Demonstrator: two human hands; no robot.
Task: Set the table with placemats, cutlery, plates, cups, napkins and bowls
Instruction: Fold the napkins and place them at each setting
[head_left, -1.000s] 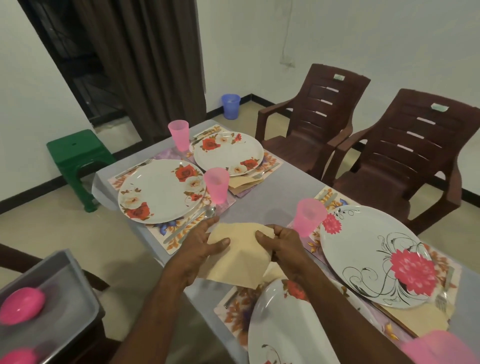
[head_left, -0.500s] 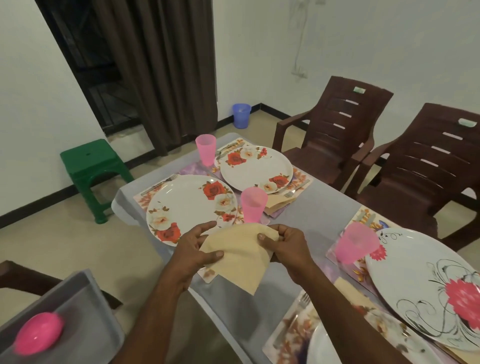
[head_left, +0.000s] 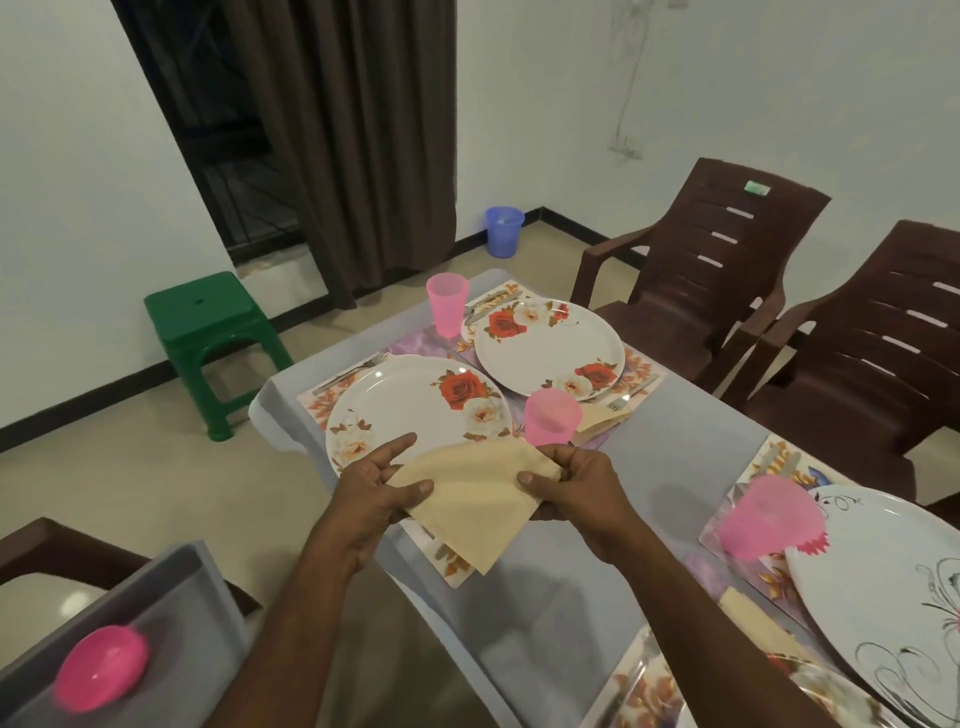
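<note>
Napkin step: left hand (head_left: 376, 486) and right hand (head_left: 576, 491) pinching beige napkin (head_left: 478, 499); next, lay beside rose plate (head_left: 410, 410).

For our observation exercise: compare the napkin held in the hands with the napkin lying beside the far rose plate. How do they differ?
The held napkin is lifted above the table, pinched by the left hand and right hand; the far napkin lies flat, untouched. The held napkin shows almost fully; the far napkin is partly hidden behind a pink cup. Both are cream-coloured and folded.
</note>
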